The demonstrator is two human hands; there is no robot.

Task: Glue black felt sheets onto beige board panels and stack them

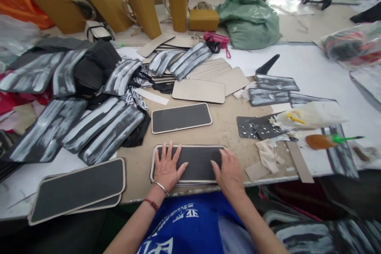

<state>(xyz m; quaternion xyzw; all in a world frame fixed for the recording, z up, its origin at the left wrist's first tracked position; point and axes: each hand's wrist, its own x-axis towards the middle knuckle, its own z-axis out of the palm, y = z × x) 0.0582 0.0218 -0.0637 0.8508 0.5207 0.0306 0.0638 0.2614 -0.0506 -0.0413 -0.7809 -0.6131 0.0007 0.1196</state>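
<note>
Both hands rest on a stack of beige-edged black panels (198,162) with rounded corners at the table's near edge. My left hand (168,166) lies flat on the stack's left end, fingers spread. On the right end sits my right hand (229,170), its thumb apart on the black face and its other fingers along the end, partly hidden. Just beyond lies a single black panel with a beige border (181,118). Behind that are plain beige boards (199,91), some fanned out. More bordered black panels (80,190) overlap at the near left.
Black pieces smeared with white (113,131) cover the left side. A glue-crusted white container (312,115) and an orange bottle with green nozzle (320,141) lie at right. Tan bag-shaped boxes (177,10) and a green plastic bag (250,18) stand at the back.
</note>
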